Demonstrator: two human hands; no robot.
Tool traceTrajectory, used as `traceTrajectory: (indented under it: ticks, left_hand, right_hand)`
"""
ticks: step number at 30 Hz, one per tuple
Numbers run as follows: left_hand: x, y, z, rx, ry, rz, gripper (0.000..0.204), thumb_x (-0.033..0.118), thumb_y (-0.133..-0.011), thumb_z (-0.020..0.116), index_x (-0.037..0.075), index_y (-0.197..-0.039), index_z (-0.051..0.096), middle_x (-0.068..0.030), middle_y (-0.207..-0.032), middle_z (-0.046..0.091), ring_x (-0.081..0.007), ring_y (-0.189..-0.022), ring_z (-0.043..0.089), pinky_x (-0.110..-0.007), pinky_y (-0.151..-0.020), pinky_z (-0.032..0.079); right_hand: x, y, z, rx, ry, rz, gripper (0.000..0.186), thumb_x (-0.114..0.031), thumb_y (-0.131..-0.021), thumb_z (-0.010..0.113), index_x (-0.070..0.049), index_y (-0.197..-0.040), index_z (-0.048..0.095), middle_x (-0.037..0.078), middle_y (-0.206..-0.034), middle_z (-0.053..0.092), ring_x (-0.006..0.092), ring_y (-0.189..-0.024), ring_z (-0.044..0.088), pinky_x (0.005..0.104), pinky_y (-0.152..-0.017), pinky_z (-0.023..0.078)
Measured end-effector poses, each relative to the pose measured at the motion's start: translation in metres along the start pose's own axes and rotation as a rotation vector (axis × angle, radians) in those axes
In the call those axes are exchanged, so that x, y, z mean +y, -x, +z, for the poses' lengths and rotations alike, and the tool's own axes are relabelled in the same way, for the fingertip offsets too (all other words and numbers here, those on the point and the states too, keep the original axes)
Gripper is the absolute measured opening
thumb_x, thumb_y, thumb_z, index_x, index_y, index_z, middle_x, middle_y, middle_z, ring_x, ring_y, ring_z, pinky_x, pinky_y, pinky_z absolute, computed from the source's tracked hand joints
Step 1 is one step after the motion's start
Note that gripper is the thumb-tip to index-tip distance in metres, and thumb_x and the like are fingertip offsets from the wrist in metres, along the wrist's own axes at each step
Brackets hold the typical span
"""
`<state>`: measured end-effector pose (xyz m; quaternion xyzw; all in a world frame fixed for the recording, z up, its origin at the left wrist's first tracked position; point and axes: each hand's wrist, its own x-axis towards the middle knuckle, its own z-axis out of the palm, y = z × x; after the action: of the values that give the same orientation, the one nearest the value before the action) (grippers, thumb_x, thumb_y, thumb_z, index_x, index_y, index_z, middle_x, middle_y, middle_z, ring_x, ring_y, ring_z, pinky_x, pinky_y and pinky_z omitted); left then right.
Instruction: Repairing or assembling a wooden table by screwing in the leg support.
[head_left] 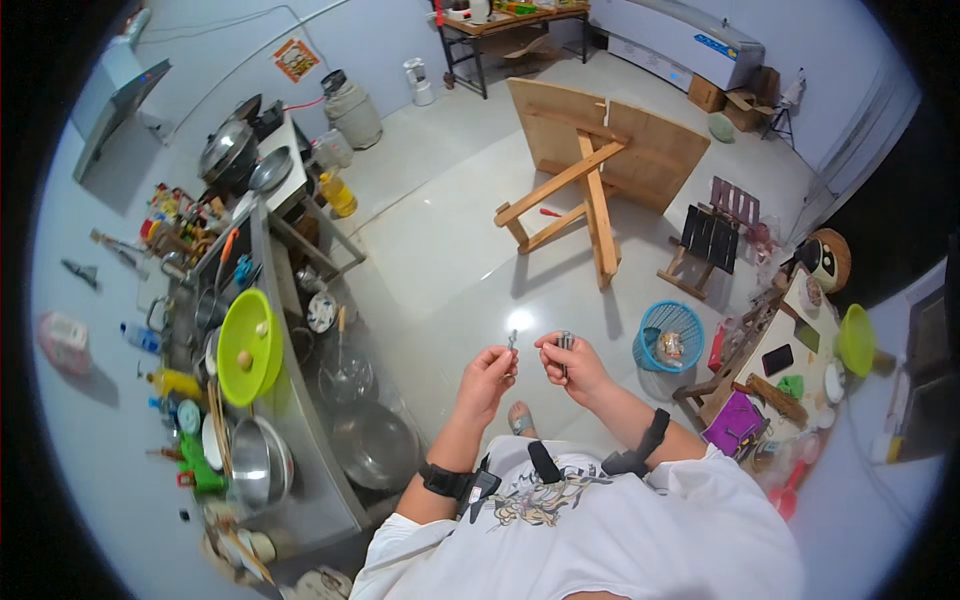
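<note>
My left hand [489,378] is closed, pinching a small grey metal piece [513,339] that looks like a screw and points upward from the fingertips. A short gap away, my right hand [574,372] is curled around several short metal pieces [565,345], possibly bolts; their lower parts are partly covered by the fingers. Both hands are held in front of my body, above the tiled floor. Beyond them a wooden folding table [660,150] lies tipped on its side, its crossed legs [590,195] facing me. A small red-handled tool [549,212] lies on the floor by those legs.
A blue plastic basket [645,325] stands right of my hands, near a dark slatted stool [708,237]. On the left, a metal counter [315,440] carries a green basin [262,345]; steel bowls [375,445] sit below. A cluttered side table [725,395] is at the right.
</note>
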<state>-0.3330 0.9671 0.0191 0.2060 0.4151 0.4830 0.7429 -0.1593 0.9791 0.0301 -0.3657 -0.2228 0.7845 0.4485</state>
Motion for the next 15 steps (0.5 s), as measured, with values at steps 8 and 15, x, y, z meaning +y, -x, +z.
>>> traceTrajectory:
  ticks: [8,15]
  left_hand:
    - [0.079,-0.128,0.004,-0.215,-0.616,0.055,0.009,0.012,-0.080,0.058,0.003,-0.082,0.058,0.0028,-0.069,0.054,-0.0041,-0.063,0.046,-0.019,-0.057,0.038]
    - [0.135,-0.233,-0.010,-0.139,-0.599,0.042,0.010,0.010,-0.080,0.056,0.003,-0.086,0.059,0.0026,-0.068,0.054,-0.0048,-0.061,0.047,-0.019,-0.055,0.037]
  right_hand:
    - [-0.051,-0.116,0.019,0.147,0.236,-0.125,0.010,-0.010,-0.078,0.056,-0.003,-0.085,0.054,-0.001,-0.063,0.049,0.0033,-0.046,0.037,0.0189,-0.039,0.026]
    - [-0.099,-0.236,0.016,0.171,0.311,-0.137,0.009,-0.010,-0.076,0.058,-0.003,-0.082,0.055,-0.001,-0.061,0.050,0.0038,-0.046,0.039,0.0184,-0.039,0.027]
